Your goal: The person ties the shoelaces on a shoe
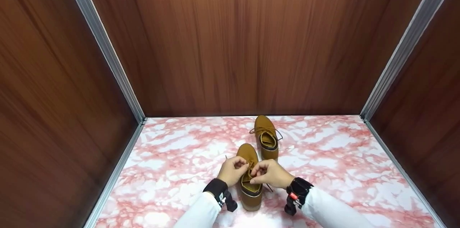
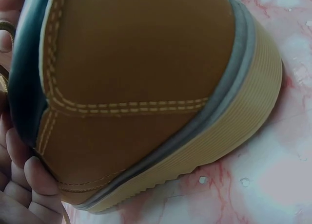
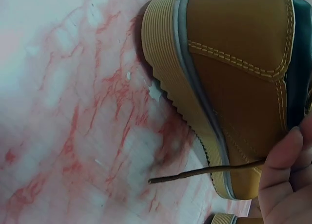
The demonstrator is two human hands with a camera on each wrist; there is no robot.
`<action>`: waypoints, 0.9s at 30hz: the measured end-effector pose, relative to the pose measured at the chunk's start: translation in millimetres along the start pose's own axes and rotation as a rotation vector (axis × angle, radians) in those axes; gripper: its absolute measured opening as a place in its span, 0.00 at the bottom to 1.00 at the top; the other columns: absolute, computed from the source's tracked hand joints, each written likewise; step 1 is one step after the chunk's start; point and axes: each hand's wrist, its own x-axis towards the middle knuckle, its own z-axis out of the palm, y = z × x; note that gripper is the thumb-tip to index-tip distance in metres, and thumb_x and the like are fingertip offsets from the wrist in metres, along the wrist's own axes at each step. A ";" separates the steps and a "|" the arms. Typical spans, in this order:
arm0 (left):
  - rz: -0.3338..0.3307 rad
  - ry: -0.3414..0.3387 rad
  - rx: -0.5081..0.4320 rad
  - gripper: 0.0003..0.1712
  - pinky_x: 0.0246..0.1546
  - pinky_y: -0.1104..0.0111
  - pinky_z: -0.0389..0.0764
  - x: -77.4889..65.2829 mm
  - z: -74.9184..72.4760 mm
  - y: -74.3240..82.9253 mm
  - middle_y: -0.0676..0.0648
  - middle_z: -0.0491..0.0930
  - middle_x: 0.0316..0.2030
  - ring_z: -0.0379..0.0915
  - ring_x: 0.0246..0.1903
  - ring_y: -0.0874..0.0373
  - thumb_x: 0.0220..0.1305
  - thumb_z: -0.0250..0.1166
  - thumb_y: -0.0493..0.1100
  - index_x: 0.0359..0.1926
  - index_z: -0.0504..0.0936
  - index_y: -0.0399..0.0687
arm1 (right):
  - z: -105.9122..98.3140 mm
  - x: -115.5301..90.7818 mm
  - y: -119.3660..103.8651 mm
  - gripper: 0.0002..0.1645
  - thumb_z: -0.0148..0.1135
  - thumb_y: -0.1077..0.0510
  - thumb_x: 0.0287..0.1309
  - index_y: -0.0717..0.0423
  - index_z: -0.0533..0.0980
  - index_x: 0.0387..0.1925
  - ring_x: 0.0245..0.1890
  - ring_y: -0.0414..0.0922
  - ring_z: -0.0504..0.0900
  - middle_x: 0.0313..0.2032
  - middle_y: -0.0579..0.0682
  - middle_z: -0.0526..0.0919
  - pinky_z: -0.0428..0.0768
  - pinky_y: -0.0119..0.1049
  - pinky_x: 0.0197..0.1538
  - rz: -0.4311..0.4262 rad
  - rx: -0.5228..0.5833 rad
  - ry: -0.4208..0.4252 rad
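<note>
A tan lace-up shoe (image 1: 249,199) with a dark padded collar stands on the table, its toe pointing away from me. My left hand (image 1: 231,171) is over its left side and pinches the shoelace at the lacing. From the right, my right hand (image 1: 274,174) pinches the lace too, thumb and forefinger close together above the shoe's opening. A loose end of the brown shoelace (image 3: 195,174) sticks out past the right fingers in the right wrist view. The left wrist view shows the shoe's heel side (image 2: 131,73), with left fingers (image 2: 41,175) beside the collar.
A second tan shoe (image 1: 264,124) stands just beyond, slightly right, its laces tied in a bow. Both shoes are on a pink-and-white marbled tabletop (image 1: 172,177). Brown wood-grain panels (image 1: 230,41) with metal corner rails enclose the back and sides.
</note>
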 end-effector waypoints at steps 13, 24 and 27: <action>-0.020 0.002 -0.047 0.03 0.31 0.78 0.73 1.8 0.2 3.0 0.52 0.76 0.27 0.70 0.27 0.68 0.58 0.63 0.37 0.34 0.78 0.43 | -11.8 -4.3 -41.4 0.04 0.64 0.68 0.53 0.68 0.78 0.30 0.25 0.33 0.74 0.26 0.57 0.80 0.72 0.22 0.28 0.055 0.009 0.037; -0.040 -0.044 -0.158 0.06 0.30 0.66 0.80 -4.8 -12.0 30.3 0.42 0.75 0.28 0.76 0.26 0.45 0.66 0.57 0.33 0.37 0.75 0.31 | -16.0 5.9 -15.2 0.06 0.60 0.66 0.57 0.67 0.73 0.31 0.17 0.33 0.68 0.19 0.42 0.70 0.65 0.24 0.20 0.139 0.020 0.060; -0.049 -0.047 -0.154 0.08 0.31 0.61 0.82 -1.3 -10.7 21.8 0.43 0.76 0.27 0.78 0.29 0.35 0.68 0.57 0.37 0.36 0.76 0.33 | -16.6 7.4 -11.5 0.10 0.62 0.61 0.59 0.65 0.72 0.29 0.16 0.33 0.69 0.18 0.40 0.71 0.66 0.24 0.19 0.134 0.027 0.063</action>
